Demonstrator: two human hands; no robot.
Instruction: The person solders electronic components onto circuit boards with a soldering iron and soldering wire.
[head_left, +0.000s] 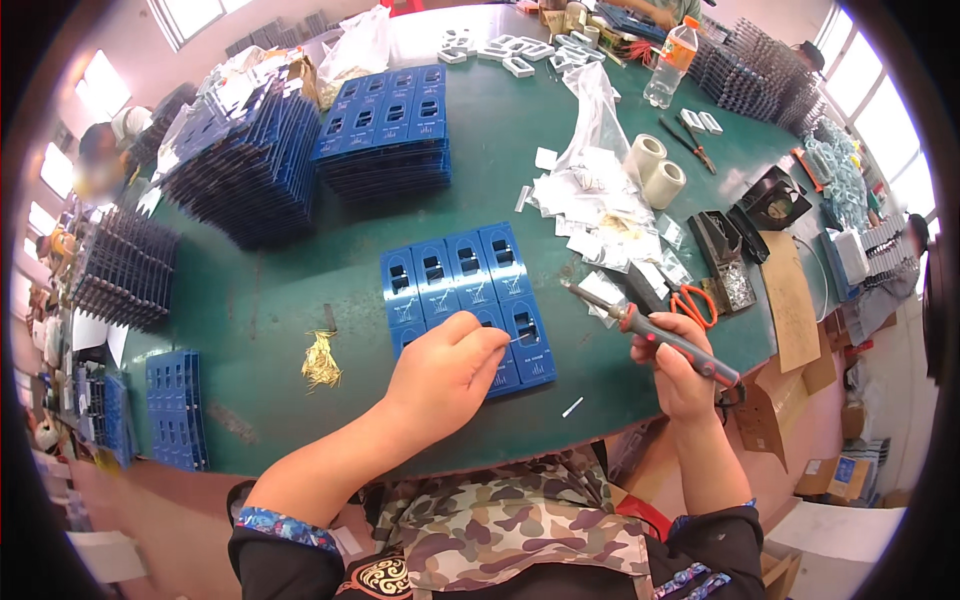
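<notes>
Your left hand (447, 372) pinches a thin metal pin over the blue slotted panel (466, 296) mid-desk (300, 300); your right hand (678, 365) grips the red-handled soldering iron (650, 332), tip raised

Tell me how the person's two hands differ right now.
The left hand rests on the blue panel of boards, fingertips pinching a thin pin at one slot; the right hand is off the panel, over bare green table. The left hand's hold is a fine pinch; the right hand wraps around a soldering iron, its tip angled up and left. Both come in from the lower edge with dark sleeves.
</notes>
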